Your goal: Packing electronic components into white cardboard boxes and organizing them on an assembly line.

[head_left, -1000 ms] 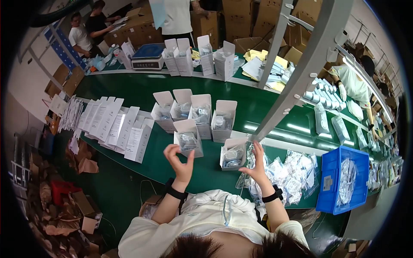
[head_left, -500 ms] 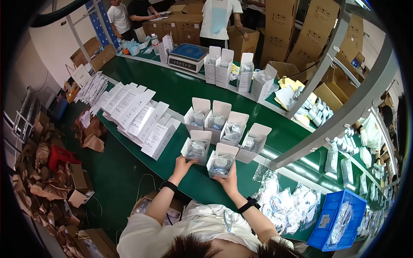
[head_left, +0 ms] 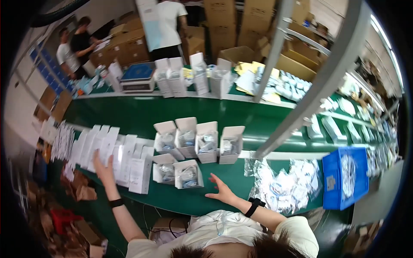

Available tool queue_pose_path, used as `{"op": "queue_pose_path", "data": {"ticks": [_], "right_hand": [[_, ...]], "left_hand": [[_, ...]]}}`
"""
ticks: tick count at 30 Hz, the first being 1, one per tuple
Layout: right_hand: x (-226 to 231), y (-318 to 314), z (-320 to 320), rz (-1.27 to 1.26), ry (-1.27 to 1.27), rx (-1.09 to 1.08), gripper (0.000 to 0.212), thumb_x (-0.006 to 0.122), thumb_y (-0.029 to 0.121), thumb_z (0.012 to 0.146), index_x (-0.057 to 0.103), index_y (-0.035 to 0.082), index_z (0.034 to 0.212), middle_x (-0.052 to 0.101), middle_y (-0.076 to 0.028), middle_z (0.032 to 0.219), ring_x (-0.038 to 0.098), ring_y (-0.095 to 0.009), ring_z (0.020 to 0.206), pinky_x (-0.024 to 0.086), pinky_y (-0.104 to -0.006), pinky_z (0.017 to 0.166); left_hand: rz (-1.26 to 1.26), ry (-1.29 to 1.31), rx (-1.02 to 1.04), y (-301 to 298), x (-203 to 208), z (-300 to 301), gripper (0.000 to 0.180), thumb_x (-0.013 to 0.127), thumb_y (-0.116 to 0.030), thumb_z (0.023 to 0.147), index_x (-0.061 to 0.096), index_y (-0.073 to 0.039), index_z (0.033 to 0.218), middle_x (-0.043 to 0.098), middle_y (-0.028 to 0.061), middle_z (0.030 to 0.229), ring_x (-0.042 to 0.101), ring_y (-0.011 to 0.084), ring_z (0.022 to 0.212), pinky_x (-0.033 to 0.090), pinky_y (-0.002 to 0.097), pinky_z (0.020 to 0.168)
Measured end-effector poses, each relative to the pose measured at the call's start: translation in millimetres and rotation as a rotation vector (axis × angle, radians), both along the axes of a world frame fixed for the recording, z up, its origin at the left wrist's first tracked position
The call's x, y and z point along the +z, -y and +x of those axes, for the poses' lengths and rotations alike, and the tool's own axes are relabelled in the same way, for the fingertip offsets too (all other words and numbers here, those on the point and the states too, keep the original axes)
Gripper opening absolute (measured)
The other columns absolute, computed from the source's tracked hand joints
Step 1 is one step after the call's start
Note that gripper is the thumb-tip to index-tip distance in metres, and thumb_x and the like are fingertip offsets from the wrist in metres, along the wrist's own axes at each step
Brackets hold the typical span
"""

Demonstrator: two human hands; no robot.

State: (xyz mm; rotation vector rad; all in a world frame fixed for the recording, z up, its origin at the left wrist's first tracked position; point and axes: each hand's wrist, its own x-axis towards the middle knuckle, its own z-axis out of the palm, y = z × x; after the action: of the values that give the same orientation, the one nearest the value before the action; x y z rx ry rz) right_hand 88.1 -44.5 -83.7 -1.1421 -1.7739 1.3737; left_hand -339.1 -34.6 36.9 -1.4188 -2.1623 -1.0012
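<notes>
Several open white boxes [head_left: 208, 146] stand in two rows on the green table, lids raised, each with clear-bagged items inside. My right hand [head_left: 221, 190] hovers just right of the nearest open box [head_left: 188, 174], apart from it, fingers spread and holding nothing. Off to the left, my left hand [head_left: 104, 168] reaches over a row of flat-lying white cartons [head_left: 140, 174]. Its thumb and fingers are apart, next to the cartons; whether the fingertips touch one is unclear. Black bands circle both wrists.
Clear plastic packets [head_left: 284, 185] lie piled to the right, beside a blue bin [head_left: 331, 182]. A slanting grey metal post [head_left: 297, 101] rises beyond them. Across the conveyor stand more white boxes [head_left: 201, 75] and a scale [head_left: 137, 84]. People stand behind it.
Both hands have let go of the two nearest open boxes. My left hand has moved left to the cartons, my right hand slightly away to the right. The whole view has turned right.
</notes>
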Motion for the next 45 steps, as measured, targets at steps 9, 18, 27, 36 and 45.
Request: {"op": "queue_pose_path", "data": {"ticks": [9,18,27,36,45], "right_hand": [[45,13,65,-0.021,-0.116,-0.154,0.044,0.065,0.019,0.075,0.049,0.005,0.114,0.057,-0.008,0.104,0.055,-0.017,0.096,0.045,-0.0291,0.079],[45,25,81,0.031,-0.112,-0.090,0.041,0.064,0.016,0.075,0.050,0.005,0.112,0.057,-0.008,0.103,0.056,-0.018,0.094,0.045,-0.0295,0.078],[110,37,101,-0.029,-0.535,-0.036,0.050,0.068,0.017,0.071,0.048,0.007,0.116,0.052,-0.013,0.111,0.049,-0.023,0.106,0.040,-0.0344,0.089],[101,15,174,0.121,-0.675,-0.068,0.089,0.079,0.037,0.056,0.036,0.007,0.127,0.039,-0.017,0.126,0.036,-0.027,0.119,0.032,-0.0405,0.095],[85,-104,307,0.075,-0.172,-0.119,0.068,0.072,0.033,0.065,0.043,0.009,0.123,0.051,-0.007,0.109,0.047,-0.020,0.104,0.036,-0.0330,0.089]], "left_hand": [[-0.918,0.183,0.362,-40,-51,-177,0.090,0.067,-0.042,0.067,0.015,-0.019,0.137,0.008,0.0112,0.143,0.025,0.0353,0.125,0.018,0.0621,0.094],[-0.426,-0.193,-0.021,-35,-13,-49,0.046,0.060,-0.024,0.077,0.048,-0.003,0.116,0.057,0.0237,0.099,0.053,0.0408,0.088,0.043,0.0421,0.075],[0.175,-0.176,-0.285,41,88,187,0.052,0.063,-0.008,0.074,0.044,-0.005,0.122,0.042,0.0160,0.127,0.041,0.0319,0.116,0.032,0.0395,0.096],[-0.178,0.408,-1.246,27,33,393,0.066,0.074,-0.028,0.065,0.041,-0.005,0.118,0.039,0.0160,0.127,0.035,0.0366,0.118,0.035,0.0431,0.091],[-0.582,0.860,-1.379,-13,12,423,0.071,0.075,-0.016,0.061,0.041,-0.010,0.123,0.039,0.0113,0.117,0.041,0.0266,0.110,0.037,0.0336,0.089]]}}
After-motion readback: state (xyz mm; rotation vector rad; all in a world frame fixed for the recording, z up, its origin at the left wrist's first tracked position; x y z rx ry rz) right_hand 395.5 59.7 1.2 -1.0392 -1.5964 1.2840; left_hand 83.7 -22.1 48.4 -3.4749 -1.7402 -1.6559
